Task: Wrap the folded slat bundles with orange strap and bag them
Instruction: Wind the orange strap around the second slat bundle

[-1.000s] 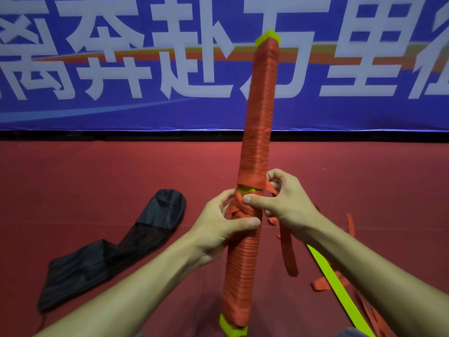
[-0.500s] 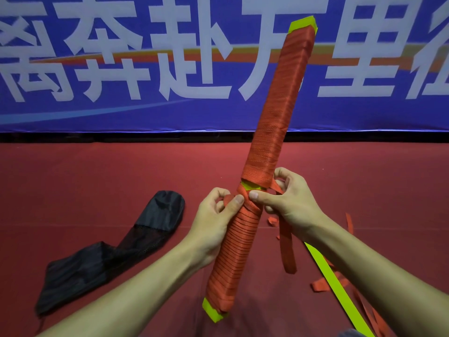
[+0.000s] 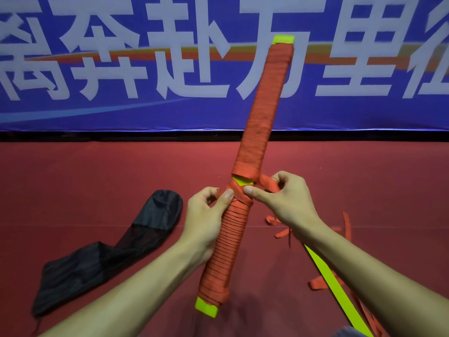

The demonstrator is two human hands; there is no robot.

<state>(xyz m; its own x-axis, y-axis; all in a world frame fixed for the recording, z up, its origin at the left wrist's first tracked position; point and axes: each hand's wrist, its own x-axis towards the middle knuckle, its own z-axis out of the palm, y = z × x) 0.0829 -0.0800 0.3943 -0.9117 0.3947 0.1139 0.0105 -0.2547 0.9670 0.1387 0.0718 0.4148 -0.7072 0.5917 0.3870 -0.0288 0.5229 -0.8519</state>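
A black bag (image 3: 107, 251) lies on the red floor (image 3: 97, 178) at the left. Beside it the left hand (image 3: 206, 220) curls round the bundle (image 3: 252, 142), thumb pressed on the wrap at its middle. The bundle stands tilted, top leaning right. The right hand (image 3: 289, 200) pinches the orange strap (image 3: 266, 182) in curled fingers, thumb laid on the wrap. A yellow slat (image 3: 335, 283) lies under that arm.

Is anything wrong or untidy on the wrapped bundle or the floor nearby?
Yes. Halfway up the slat bundle, the orange strap leaves a gap showing yellow-green, just above the left hand, beside the right hand. Loose strap pieces lie scattered on the floor at right.
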